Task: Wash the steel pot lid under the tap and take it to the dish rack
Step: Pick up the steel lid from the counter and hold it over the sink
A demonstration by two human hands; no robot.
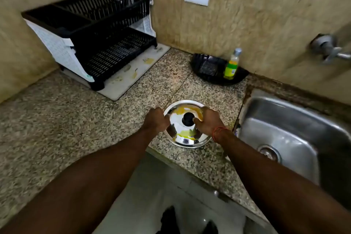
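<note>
Fingers [166,119] of the left hand [156,119] are curled down over the left rim of the steel pot lid [185,138], with their tips hidden beneath the knuckles. The right hand [208,122] grips the lid's right side the same way, fingers bent over the rim and the thumb reaching in to touch the knob. The lid sits between the two hands.

A speckled granite counter [76,119] carries everything. The steel sink [281,119] is sunk into its right end. In the counter's back left corner stands the black and white dish rack [95,30], two tiers high, on a pale mat [133,76]. A black tray [210,68] lies against the back edge, between rack and sink.

The lid lies knob up near the counter's front edge, just left of the sink and well apart from the rack. Its shiny top is smeared with yellow residue.

A wall tap [326,47] juts out above the sink's back right. A green and yellow bottle [231,65] stands upright on the tray's right side. The black knob [188,118] sits at the lid's centre. A red thread [218,132] circles the right wrist.
</note>
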